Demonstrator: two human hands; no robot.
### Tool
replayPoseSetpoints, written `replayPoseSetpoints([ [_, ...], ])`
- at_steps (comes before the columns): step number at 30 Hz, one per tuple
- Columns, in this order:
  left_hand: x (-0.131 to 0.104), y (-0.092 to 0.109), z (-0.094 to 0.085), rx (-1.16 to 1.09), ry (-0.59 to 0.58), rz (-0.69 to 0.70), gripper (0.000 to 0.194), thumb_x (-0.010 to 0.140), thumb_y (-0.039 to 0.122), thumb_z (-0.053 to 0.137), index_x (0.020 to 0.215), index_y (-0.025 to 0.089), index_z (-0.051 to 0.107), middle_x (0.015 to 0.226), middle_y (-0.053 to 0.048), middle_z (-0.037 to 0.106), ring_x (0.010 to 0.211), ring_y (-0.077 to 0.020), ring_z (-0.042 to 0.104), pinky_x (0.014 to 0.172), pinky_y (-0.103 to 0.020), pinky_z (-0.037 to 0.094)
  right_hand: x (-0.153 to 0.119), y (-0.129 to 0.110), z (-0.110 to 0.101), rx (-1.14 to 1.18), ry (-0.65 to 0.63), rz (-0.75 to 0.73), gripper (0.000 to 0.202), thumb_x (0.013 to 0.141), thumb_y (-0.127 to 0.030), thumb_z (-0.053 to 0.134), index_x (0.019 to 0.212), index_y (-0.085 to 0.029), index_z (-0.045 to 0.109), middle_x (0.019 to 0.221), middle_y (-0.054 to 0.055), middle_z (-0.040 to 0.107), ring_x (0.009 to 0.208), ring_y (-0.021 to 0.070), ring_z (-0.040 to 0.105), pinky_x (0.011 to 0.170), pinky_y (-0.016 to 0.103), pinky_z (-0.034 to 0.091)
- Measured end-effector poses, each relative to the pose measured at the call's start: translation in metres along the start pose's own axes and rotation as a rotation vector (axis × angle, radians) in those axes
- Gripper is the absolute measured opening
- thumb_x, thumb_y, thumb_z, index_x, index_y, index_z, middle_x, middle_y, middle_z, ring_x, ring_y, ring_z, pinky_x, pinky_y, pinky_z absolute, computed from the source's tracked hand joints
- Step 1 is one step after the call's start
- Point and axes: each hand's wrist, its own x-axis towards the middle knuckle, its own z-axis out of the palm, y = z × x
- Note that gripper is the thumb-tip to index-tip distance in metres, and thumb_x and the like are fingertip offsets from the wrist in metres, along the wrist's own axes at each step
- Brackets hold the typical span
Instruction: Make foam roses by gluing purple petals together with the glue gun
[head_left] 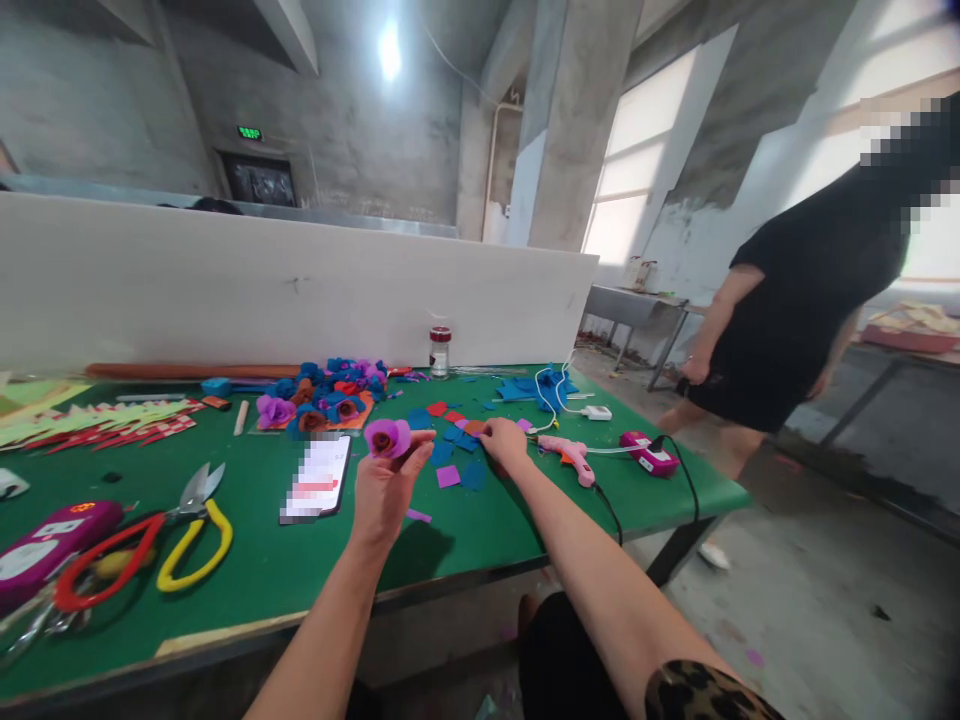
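My left hand [385, 487] is closed around the base of a paper flower [390, 437], which has purple outer petals and a brown centre. It is raised above the green table, right of a phone [319, 478]. My right hand [504, 442] reaches down to the tabletop, its fingers drawn together at a small brown paper piece [473, 427]. Around it lie several loose petal-shaped pieces in blue, red and purple, among them a purple square [448, 476]. A pink glue gun [571, 457] rests just right of that hand.
Finished-looking paper flowers [330, 395] are heaped at the back. Red-and-yellow-handled scissors [196, 530] lie at left near a magenta box [56, 550]. A glass jar [440, 352] stands before a white board [285, 285]. Cables run to a magenta power socket [649, 454]. A person [810, 290] stands at right.
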Motion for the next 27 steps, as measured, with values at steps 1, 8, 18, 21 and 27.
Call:
replayPoseSetpoints([
  [1, 0.000, -0.001, 0.000, 0.019, 0.003, 0.004, 0.021, 0.072, 0.034, 0.073, 0.088, 0.021, 0.075, 0.084, -0.003, 0.073, 0.080, -0.0177, 0.062, 0.072, -0.026, 0.047, 0.000, 0.002, -0.004, 0.052, 0.012, 0.007, 0.007, 0.071, -0.023, 0.067, 0.072, -0.020, 0.072, 0.091, 0.009, 0.074, 0.094, 0.0252, 0.063, 0.079, 0.031, 0.042],
  [8, -0.004, 0.001, 0.016, 0.038, -0.070, -0.093, 0.025, 0.071, 0.038, 0.073, 0.086, 0.019, 0.073, 0.068, -0.001, 0.063, 0.062, -0.0123, 0.054, 0.058, -0.023, 0.042, -0.042, 0.005, -0.030, 0.618, 0.024, 0.045, 0.028, 0.068, -0.043, 0.064, 0.073, -0.018, 0.072, 0.064, 0.002, 0.067, 0.062, 0.0174, 0.059, 0.059, 0.027, 0.042],
  [18, -0.030, 0.001, 0.055, -0.097, -0.195, -0.440, 0.043, 0.071, 0.055, 0.067, 0.060, 0.017, 0.049, 0.044, 0.010, 0.027, 0.040, -0.0042, 0.020, 0.040, -0.020, 0.013, -0.135, -0.032, -0.026, 1.466, 0.087, 0.200, 0.027, 0.054, -0.028, 0.083, 0.073, -0.020, 0.064, 0.068, -0.005, 0.060, 0.061, 0.0091, 0.054, 0.064, 0.023, 0.045],
  [21, -0.028, -0.005, 0.056, -0.102, -0.207, -0.447, 0.034, 0.066, 0.047, 0.071, 0.067, 0.017, 0.056, 0.045, 0.010, 0.032, 0.041, -0.0048, 0.021, 0.041, -0.021, 0.014, -0.142, -0.033, -0.023, 1.484, 0.068, 0.206, 0.027, 0.054, -0.027, 0.083, 0.071, -0.019, 0.064, 0.070, -0.005, 0.060, 0.062, 0.0091, 0.054, 0.064, 0.022, 0.044],
  [27, -0.015, -0.004, 0.043, 0.162, -0.311, -0.294, 0.018, 0.065, 0.033, 0.068, 0.063, 0.017, 0.060, 0.054, 0.004, 0.049, 0.051, -0.0097, 0.039, 0.050, -0.022, 0.028, -0.137, -0.019, -0.037, 1.234, -0.048, 0.137, 0.019, 0.064, -0.030, 0.072, 0.080, -0.020, 0.067, 0.074, -0.003, 0.062, 0.065, 0.0111, 0.055, 0.064, 0.023, 0.044],
])
